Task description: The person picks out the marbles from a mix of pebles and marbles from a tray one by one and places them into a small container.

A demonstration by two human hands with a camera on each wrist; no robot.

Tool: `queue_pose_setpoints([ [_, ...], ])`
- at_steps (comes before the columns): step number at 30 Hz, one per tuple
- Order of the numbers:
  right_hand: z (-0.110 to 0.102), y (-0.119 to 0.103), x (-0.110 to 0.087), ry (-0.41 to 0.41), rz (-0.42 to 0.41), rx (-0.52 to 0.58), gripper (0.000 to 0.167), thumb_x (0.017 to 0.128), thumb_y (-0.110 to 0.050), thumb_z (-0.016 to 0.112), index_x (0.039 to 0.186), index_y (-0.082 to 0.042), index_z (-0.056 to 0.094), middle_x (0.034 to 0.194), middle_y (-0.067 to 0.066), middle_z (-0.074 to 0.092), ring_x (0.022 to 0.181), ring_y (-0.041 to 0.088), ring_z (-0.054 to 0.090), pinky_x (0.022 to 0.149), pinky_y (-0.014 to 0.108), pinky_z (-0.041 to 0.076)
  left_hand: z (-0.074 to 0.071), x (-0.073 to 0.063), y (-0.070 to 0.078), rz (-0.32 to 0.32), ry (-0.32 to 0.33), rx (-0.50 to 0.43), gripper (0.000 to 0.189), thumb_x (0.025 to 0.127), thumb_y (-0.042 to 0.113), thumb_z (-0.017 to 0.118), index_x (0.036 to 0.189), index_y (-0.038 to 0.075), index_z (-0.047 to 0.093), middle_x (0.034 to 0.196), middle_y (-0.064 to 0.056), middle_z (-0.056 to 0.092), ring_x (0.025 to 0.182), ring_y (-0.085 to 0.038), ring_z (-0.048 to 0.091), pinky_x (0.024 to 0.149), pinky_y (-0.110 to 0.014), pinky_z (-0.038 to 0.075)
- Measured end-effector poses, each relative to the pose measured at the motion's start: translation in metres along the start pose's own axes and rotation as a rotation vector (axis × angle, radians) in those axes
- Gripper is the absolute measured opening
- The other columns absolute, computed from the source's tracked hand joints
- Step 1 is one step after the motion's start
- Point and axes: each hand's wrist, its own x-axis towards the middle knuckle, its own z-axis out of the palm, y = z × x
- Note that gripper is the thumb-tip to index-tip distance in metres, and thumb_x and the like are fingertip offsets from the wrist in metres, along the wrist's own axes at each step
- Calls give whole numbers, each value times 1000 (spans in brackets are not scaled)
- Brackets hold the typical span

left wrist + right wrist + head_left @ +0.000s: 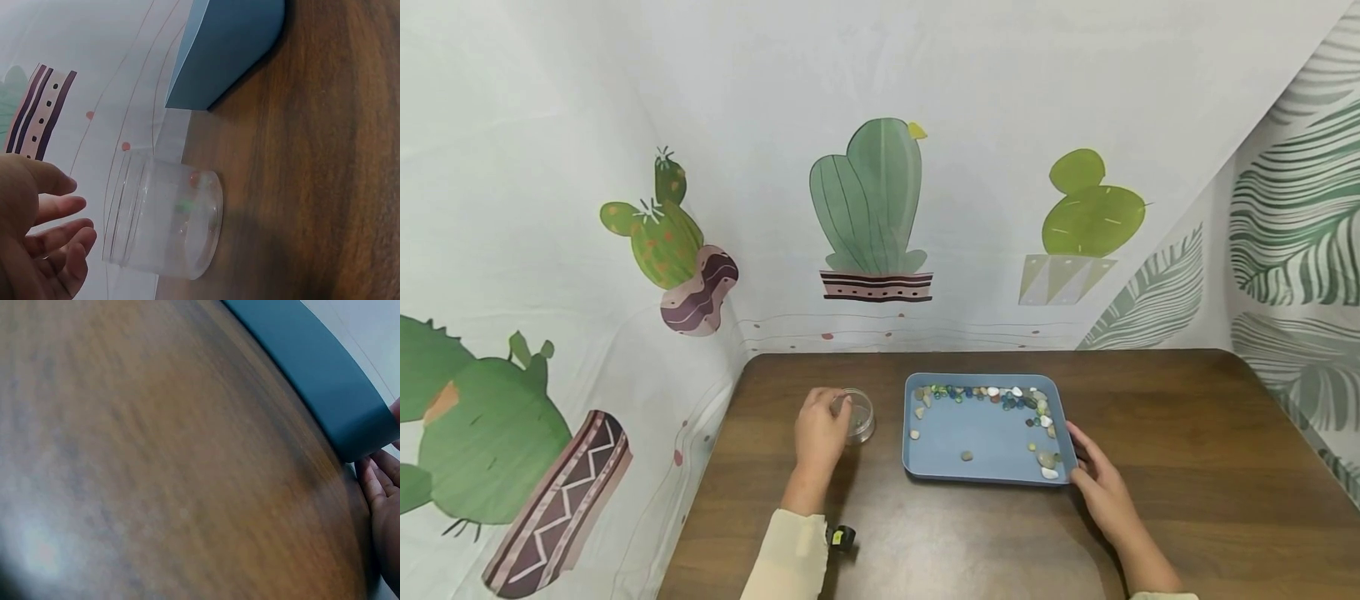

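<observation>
My left hand (823,429) is held over the rim of a clear round plastic jar (867,427), fingers loosely bent. In the left wrist view that hand (47,228) shows nothing between its fingers, which are apart from the jar (165,225). Small red and green bits show at the jar's bottom. My right hand (1105,487) holds the near right corner of a shallow blue tray (977,477), with fingers along its outer wall. Close up in the right wrist view, fingers (369,478) reach the lower edge of the tray's corner (350,419).
Glass beads and pebbles (992,393) line the tray's far and right sides. A lone tan pebble (967,456) lies near its front wall. The brown wooden table (940,542) backs onto a cactus-printed cloth (977,192). A black wrist camera (842,537) sits by the left sleeve.
</observation>
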Motion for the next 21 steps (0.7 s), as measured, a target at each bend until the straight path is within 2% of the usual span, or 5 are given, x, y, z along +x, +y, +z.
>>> queue_pose_setpoints([
  [8,0,-2,0,-9,16,-14,69,98,0,46,161,-20,26,165,18,28,125,-10,36,91,-3,32,1,-1,0,11,28,-4,13,87,15,75,96,6,77,100,-9,71,69,-15,61,60,-31,51],
  [16,-1,-2,0,-7,23,-15,70,97,1,47,161,-19,26,164,19,29,123,-9,36,90,-3,32,2,-1,0,-9,-10,-14,14,89,15,73,99,5,76,102,-9,71,71,-15,60,60,-28,50],
  [18,-1,-3,0,-7,28,-19,70,97,0,47,161,-19,26,164,18,29,127,-3,39,90,-3,32,4,-1,1,-9,-13,-16,14,89,15,73,99,6,77,102,-9,71,72,-15,61,61,-29,50],
  [21,0,-3,1,-12,40,-24,70,98,0,47,161,-21,25,165,18,28,136,18,41,89,-4,31,6,-1,4,0,-15,-27,14,89,15,73,99,7,77,100,-8,71,73,-16,62,63,-31,52],
])
